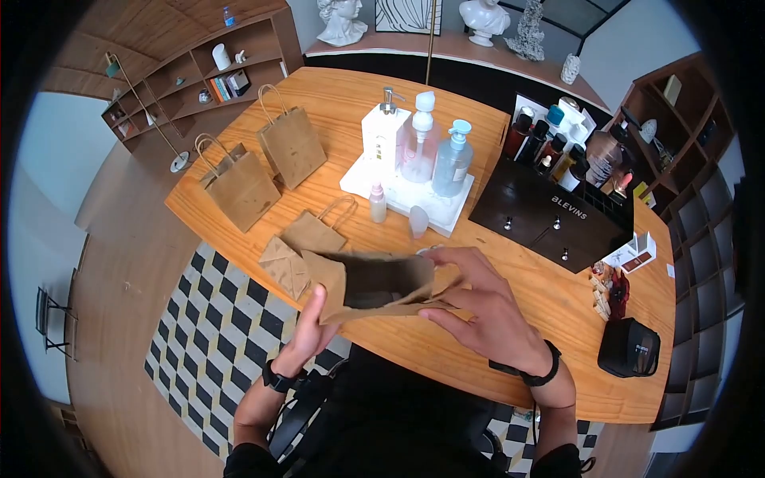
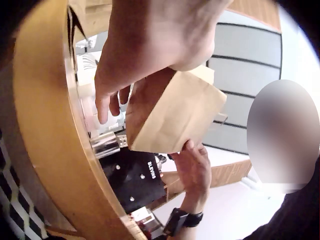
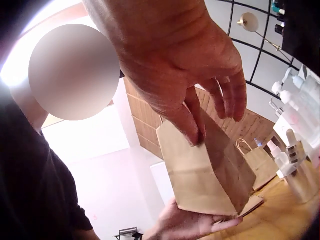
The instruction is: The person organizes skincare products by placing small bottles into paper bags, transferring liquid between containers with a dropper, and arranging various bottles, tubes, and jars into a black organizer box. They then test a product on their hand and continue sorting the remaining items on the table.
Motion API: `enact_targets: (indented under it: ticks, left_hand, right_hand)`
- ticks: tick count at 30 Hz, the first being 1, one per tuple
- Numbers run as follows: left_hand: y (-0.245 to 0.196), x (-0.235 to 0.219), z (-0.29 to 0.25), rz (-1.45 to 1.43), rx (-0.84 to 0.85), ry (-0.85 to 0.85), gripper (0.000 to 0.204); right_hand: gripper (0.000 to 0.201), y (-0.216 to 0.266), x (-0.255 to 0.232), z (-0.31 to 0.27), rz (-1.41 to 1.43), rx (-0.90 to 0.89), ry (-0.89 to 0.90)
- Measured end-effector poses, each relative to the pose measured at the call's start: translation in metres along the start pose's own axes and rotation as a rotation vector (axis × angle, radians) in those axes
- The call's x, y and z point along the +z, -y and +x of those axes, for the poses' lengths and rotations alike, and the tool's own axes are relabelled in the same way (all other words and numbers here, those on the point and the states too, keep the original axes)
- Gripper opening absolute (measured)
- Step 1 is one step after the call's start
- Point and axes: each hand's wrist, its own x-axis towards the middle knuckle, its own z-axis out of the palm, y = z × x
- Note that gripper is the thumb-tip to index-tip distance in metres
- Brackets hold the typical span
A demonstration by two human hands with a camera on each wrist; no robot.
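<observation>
An unfolded brown paper bag (image 1: 333,285) is held over the table's front edge, its mouth open toward the head camera and its inside dark. My left hand (image 1: 309,333) holds it from the left, thumb up along the side and fingers beneath. In the right wrist view that left hand (image 3: 187,222) lies under the bag. My right hand (image 1: 488,312) pinches the bag's right rim between thumb and forefinger, as the right wrist view shows; its other fingers hang free. Just beyond, a flattened brown bag (image 1: 315,233) with a twisted handle lies on the table.
Two brown handled bags (image 1: 239,191) (image 1: 293,147) stand at the back left. A white tray (image 1: 351,182) bears several pump bottles; a small pink-capped bottle (image 1: 378,205) stands at its front. To the right are a black cosmetics organizer (image 1: 550,211) and a black pouch (image 1: 628,348).
</observation>
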Motion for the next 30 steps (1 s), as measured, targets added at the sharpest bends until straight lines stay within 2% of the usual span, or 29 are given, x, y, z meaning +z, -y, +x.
enact_targets:
  ticks: [1, 2, 3, 5, 6, 11, 13, 14, 15, 17, 19, 21, 23, 25, 27, 30]
  left_hand:
    - [-0.001, 0.0, -0.001, 0.204, 0.044, -0.128, 0.062]
    - [-0.005, -0.001, 0.005, 0.266, 0.173, -0.053, 0.049]
    - [-0.008, -0.003, 0.003, 0.265, 0.172, -0.053, 0.049]
    - [-0.023, 0.001, -0.002, 0.693, 0.274, -0.172, 0.042]
    - [-0.025, 0.01, -0.004, 0.69, 0.406, -0.173, 0.035]
    - [-0.044, 0.018, -0.018, 0.551, 0.405, -0.039, 0.035]
    - [-0.05, 0.023, -0.015, 0.975, 0.555, 0.072, 0.042]
    - [-0.056, 0.034, -0.017, 1.155, 0.513, 0.044, 0.037]
    - [-0.058, 0.037, -0.014, 1.155, 0.512, 0.045, 0.037]
    - [-0.063, 0.043, -0.009, 1.398, 0.754, 0.073, 0.027]
    - [-0.074, 0.055, -0.014, 1.408, 0.728, 0.031, 0.02]
    - [-0.084, 0.059, -0.017, 1.468, 0.673, 0.029, 0.017]
    - [-0.094, 0.062, -0.016, 1.509, 0.714, 0.026, 0.015]
    - [-0.102, 0.058, -0.015, 1.451, 0.776, -0.157, 0.016]
    - [-0.119, 0.043, -0.02, 1.543, 0.588, -0.362, 0.024]
    - [-0.137, 0.041, 0.004, 1.426, 0.619, -0.599, 0.035]
  right_hand:
    - [0.022, 0.001, -0.001, 0.002, 0.024, -0.034, -0.038]
    - [0.022, -0.001, -0.001, 0.001, 0.023, -0.033, -0.038]
    - [0.019, -0.005, 0.001, -0.001, 0.052, -0.027, -0.029]
    - [0.019, -0.009, 0.004, -0.004, 0.082, -0.023, -0.019]
    - [0.018, -0.01, 0.005, -0.005, 0.113, 0.005, 0.001]
    - [0.017, -0.006, 0.004, -0.004, 0.137, 0.075, 0.032]
    - [0.021, -0.006, 0.004, -0.005, 0.154, 0.079, 0.093]
    - [0.021, -0.006, 0.005, -0.005, 0.155, 0.081, 0.092]
    - [0.023, -0.006, 0.005, -0.006, 0.156, 0.093, 0.141]
    - [0.025, -0.007, 0.004, -0.006, 0.156, 0.105, 0.189]
    - [0.03, -0.01, 0.003, -0.005, 0.074, -0.018, 0.17]
    - [0.032, -0.01, 0.002, -0.005, 0.01, -0.016, 0.196]
    - [0.034, -0.009, 0.001, -0.007, -0.054, -0.015, 0.217]
    - [0.037, -0.005, -0.001, -0.011, -0.151, 0.062, 0.213]
    - [0.037, -0.003, -0.004, -0.012, -0.132, 0.058, 0.219]
    - [0.036, 0.002, -0.009, -0.012, -0.093, 0.055, 0.262]
